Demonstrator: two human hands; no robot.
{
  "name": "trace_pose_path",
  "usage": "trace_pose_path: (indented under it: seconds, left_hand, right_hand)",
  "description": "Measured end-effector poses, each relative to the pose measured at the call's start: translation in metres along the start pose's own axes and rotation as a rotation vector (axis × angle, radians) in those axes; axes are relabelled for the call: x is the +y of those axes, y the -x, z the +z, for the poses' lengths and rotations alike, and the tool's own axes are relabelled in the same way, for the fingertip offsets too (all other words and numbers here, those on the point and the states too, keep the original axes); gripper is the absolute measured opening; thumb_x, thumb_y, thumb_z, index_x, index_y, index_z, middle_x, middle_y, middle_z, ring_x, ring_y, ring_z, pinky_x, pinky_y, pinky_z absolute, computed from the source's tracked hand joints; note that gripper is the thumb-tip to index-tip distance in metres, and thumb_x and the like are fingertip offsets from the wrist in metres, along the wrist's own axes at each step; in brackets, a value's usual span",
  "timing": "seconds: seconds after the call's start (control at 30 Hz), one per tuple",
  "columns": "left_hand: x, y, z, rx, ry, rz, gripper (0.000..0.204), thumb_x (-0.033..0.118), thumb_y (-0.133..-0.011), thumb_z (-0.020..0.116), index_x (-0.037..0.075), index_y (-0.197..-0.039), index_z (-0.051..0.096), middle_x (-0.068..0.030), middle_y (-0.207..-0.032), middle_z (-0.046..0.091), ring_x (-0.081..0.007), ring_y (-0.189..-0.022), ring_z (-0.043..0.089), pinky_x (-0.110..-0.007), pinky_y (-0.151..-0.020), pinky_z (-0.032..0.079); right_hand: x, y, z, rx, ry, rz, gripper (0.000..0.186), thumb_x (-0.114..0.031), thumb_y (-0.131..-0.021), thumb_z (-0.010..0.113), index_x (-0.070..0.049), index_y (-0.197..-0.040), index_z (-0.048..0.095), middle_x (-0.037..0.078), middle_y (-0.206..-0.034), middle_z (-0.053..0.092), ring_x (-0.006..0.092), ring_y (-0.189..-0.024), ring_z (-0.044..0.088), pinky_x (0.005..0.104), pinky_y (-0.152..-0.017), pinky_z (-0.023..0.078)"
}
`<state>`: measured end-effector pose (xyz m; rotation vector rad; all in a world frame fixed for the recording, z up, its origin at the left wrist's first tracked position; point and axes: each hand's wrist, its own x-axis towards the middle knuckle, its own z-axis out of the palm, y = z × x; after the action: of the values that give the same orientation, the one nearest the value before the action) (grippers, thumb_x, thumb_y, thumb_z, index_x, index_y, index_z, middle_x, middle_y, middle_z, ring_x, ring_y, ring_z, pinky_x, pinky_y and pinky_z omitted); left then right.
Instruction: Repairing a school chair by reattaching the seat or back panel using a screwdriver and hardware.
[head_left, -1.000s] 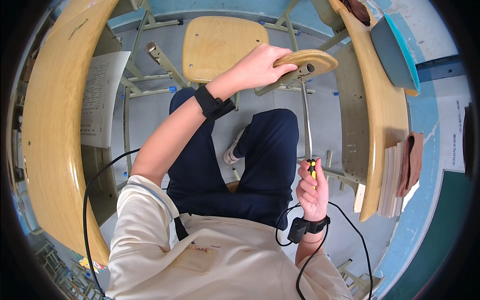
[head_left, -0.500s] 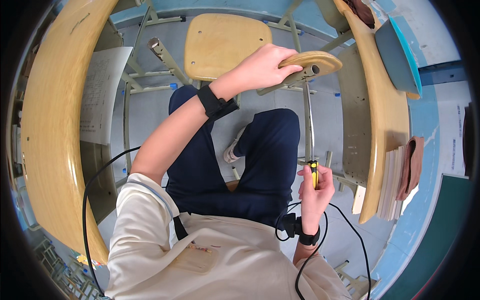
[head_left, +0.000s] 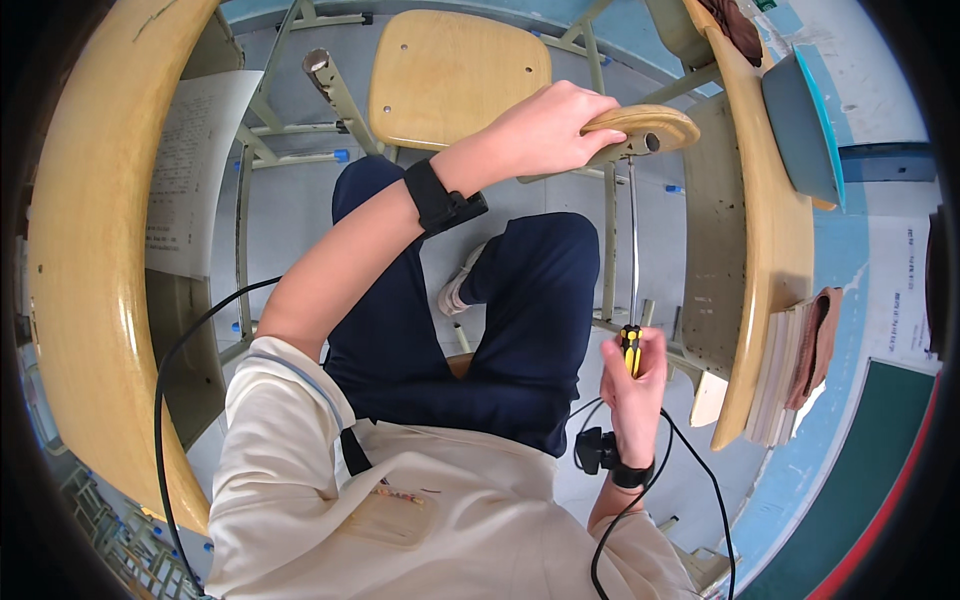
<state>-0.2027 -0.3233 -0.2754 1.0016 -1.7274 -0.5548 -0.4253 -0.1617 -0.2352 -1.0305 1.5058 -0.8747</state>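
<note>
My left hand point(head_left: 562, 128) grips the curved wooden board point(head_left: 668, 122), seen nearly edge-on, thumb and fingers around its left part. The open end of a metal tube point(head_left: 651, 143) shows against the board's near side. My right hand point(head_left: 634, 390) is closed round the yellow-and-black handle of a screwdriver point(head_left: 633, 250). Its long shank points away from me, and the tip reaches the tube just under the board. Whether the tip sits in a screw is too small to tell. Beyond my left hand is a wooden chair seat point(head_left: 455, 85).
Wooden desks stand at left point(head_left: 90, 260) and right point(head_left: 770, 230), the left with a printed sheet point(head_left: 195, 170) hanging inside. A blue-grey bin point(head_left: 800, 125) and a stack of books point(head_left: 780, 375) are by the right desk. A bare metal post point(head_left: 335, 90) rises beside the seat. Black cables point(head_left: 160, 400) trail past both arms.
The board, my left hand and the screwdriver's tip sit slightly farther right in view. My right fingers have shifted on the handle, which looks turned. The view itself has moved a little.
</note>
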Motion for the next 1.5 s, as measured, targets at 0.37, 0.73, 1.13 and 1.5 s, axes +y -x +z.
trace_pose_path:
  seconds: [0.37,0.73,1.13,1.5]
  left_hand:
    - [0.011,-0.002,0.001,-0.013,-0.049,-0.122,0.023,0.021,-0.083,0.059,0.0,-0.092,0.062,-0.019,-0.068,0.058,-0.0318,-0.06,0.056,-0.036,-0.056,0.043]
    - [0.003,-0.015,0.013,0.006,0.074,-0.135,0.023,0.02,-0.081,0.062,0.001,-0.095,0.064,-0.0128,-0.077,0.061,-0.0238,-0.066,0.058,-0.033,-0.06,0.044]
    - [-0.013,-0.031,0.046,0.164,0.169,-0.019,0.025,0.015,-0.082,0.061,0.001,-0.102,0.061,-0.0112,-0.095,0.058,-0.0259,-0.081,0.057,-0.032,-0.071,0.046]
    - [-0.017,-0.036,0.044,0.13,0.191,-0.009,0.024,0.014,-0.082,0.061,0.0,-0.101,0.061,-0.0096,-0.092,0.058,-0.0244,-0.071,0.056,-0.031,-0.064,0.045]
  right_hand:
    - [0.009,-0.005,-0.005,0.14,0.214,-0.268,0.013,-0.009,-0.085,0.061,-0.002,-0.086,0.051,0.004,-0.066,0.062,-0.0001,-0.039,0.035,0.0168,-0.036,0.022]
    - [-0.001,-0.021,-0.02,0.121,0.194,-0.245,0.014,-0.012,-0.086,0.061,-0.002,-0.086,0.052,0.003,-0.066,0.062,-0.0008,-0.039,0.032,0.0172,-0.036,0.021]
    - [-0.005,-0.056,-0.046,0.14,0.326,-0.339,0.009,-0.01,-0.087,0.058,-0.001,-0.088,0.054,0.003,-0.071,0.063,-0.0008,-0.042,0.033,0.0166,-0.038,0.023]
    - [0.012,-0.052,-0.049,-0.239,-0.692,0.345,0.04,-0.035,-0.097,0.033,0.001,-0.092,0.05,0.002,-0.052,0.04,0.0056,-0.033,0.026,0.0176,-0.031,0.02]
